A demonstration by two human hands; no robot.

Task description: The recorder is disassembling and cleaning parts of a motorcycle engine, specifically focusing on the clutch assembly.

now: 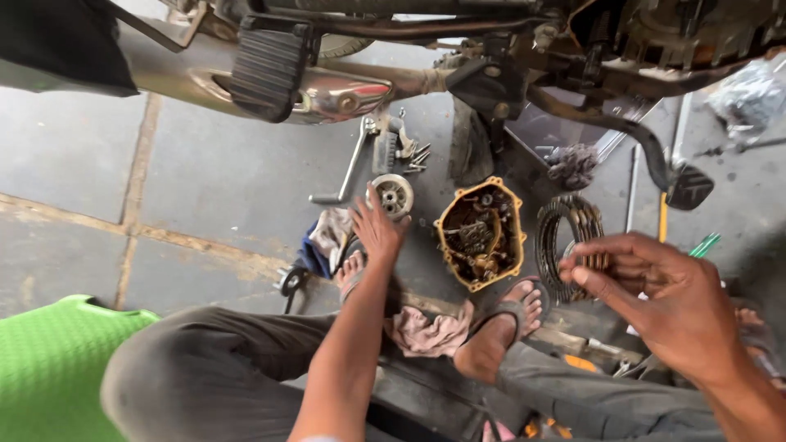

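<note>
My left hand [377, 225] reaches forward over the floor, fingers spread, fingertips at a round silver metal hub [392, 195]. My right hand [651, 290] is raised at the right, fingers pinching a dark ring-shaped clutch plate from the stack of plates [565, 233] standing on the floor. Between the hands lies an open engine cover [480, 233] with an orange gasket rim, oily inside. My sandalled feet [512, 315] rest just behind these parts.
A motorcycle's exhaust pipe [327, 90], footpeg [266, 69] and brake pedal [688, 187] hang above. Loose bolts [416, 155], a kick lever [352, 164], rags [332, 233], a yellow-handled tool [662, 214] and a green stool [49, 360] lie around.
</note>
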